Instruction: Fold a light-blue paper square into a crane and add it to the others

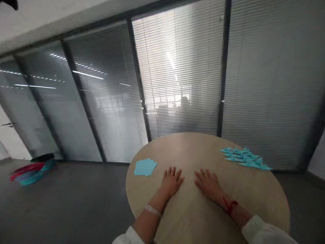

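My left hand lies flat on the round light-wood table, palm down, fingers spread and holding nothing. My right hand rests the same way a little to its right, also holding nothing. The nearest thing to my left hand is a small stack of light blue paper squares on the table's left side. Beyond my right hand, toward the far right edge, lies a loose pile of folded light blue paper pieces. A pale band circles my left wrist, and a red string is tied around my right wrist.
Behind the table runs a glass partition with grey slatted blinds and dark metal frames. A red and teal basket sits on the grey floor at the far left, well away from the table.
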`<move>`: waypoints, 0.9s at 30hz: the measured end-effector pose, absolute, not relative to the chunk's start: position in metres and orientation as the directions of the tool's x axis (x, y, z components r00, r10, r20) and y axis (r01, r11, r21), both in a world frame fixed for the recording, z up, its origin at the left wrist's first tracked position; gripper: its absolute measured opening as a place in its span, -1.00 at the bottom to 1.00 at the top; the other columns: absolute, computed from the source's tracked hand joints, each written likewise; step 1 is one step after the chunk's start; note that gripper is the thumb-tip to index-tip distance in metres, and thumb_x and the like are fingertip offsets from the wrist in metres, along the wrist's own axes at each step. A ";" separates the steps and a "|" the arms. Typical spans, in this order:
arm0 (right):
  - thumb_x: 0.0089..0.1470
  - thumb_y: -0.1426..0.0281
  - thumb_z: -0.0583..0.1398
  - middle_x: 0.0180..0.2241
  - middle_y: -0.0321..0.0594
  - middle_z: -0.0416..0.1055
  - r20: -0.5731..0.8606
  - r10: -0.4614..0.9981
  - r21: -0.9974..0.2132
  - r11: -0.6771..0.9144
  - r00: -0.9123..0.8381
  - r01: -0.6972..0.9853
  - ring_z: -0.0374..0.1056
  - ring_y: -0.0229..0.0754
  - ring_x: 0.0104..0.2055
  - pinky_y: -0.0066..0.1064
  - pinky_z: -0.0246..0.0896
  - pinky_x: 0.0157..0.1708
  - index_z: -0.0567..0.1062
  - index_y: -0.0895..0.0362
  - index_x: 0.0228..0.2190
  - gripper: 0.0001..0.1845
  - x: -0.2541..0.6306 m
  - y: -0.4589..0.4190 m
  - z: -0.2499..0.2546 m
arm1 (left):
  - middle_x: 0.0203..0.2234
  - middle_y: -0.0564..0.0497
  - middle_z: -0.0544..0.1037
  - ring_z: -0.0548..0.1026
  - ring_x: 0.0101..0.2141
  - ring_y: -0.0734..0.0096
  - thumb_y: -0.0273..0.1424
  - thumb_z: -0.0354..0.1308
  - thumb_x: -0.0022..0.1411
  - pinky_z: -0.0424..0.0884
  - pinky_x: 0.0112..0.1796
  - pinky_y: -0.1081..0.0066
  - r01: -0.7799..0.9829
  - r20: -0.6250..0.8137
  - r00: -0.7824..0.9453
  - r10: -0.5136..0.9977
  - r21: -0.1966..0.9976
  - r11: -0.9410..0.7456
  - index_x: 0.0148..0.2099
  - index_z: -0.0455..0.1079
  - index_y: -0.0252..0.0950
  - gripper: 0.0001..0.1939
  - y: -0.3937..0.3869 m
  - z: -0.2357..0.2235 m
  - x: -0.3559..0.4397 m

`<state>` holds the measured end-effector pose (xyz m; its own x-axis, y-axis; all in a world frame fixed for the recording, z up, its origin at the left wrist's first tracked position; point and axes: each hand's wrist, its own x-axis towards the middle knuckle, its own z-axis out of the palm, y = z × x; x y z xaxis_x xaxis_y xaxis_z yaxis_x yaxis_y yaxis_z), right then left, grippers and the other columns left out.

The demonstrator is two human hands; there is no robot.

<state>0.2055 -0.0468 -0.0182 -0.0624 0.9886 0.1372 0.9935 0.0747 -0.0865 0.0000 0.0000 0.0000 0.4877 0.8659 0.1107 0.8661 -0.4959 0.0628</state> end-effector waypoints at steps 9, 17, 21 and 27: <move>0.22 0.11 -0.15 0.27 -0.01 -0.05 0.118 0.991 -0.130 0.074 -0.058 0.989 -0.17 0.21 0.29 0.17 -0.27 0.15 0.11 0.03 0.20 -0.42 0.206 -0.044 -0.016 | 0.27 -0.17 0.03 -0.05 0.25 0.02 -0.05 -0.40 0.32 -0.10 0.16 -0.02 0.867 0.104 0.489 0.866 0.050 -0.496 0.30 0.00 -0.15 -0.39 0.000 0.006 -0.001; 0.21 0.09 -0.15 0.27 -0.01 -0.05 0.119 0.991 -0.138 0.078 -0.062 0.987 -0.17 0.20 0.29 0.18 -0.30 0.14 0.10 0.02 0.21 -0.41 0.206 -0.040 -0.019 | 0.27 -0.17 0.04 -0.05 0.25 0.04 -0.04 -0.40 0.32 -0.11 0.16 -0.01 0.865 0.107 0.490 0.865 0.057 -0.498 0.29 0.01 -0.15 -0.39 0.001 0.007 -0.004; 0.21 0.08 -0.16 0.27 -0.01 -0.05 0.133 0.989 -0.136 0.085 -0.067 0.987 -0.18 0.21 0.29 0.18 -0.29 0.14 0.10 0.02 0.21 -0.40 0.206 -0.037 -0.023 | 0.26 -0.16 0.05 -0.04 0.25 0.04 -0.04 -0.40 0.32 -0.10 0.15 -0.02 0.864 0.116 0.491 0.863 0.057 -0.499 0.29 0.01 -0.15 -0.39 0.002 0.005 -0.005; 0.21 0.09 -0.16 0.27 -0.01 -0.06 0.131 0.989 -0.123 0.084 -0.067 0.989 -0.18 0.22 0.28 0.20 -0.29 0.13 0.09 0.02 0.21 -0.40 0.206 -0.037 -0.025 | 0.26 -0.17 0.05 -0.05 0.25 0.02 -0.03 -0.39 0.32 -0.10 0.15 -0.02 0.862 0.115 0.495 0.861 0.060 -0.504 0.29 0.02 -0.15 -0.39 0.001 0.007 -0.006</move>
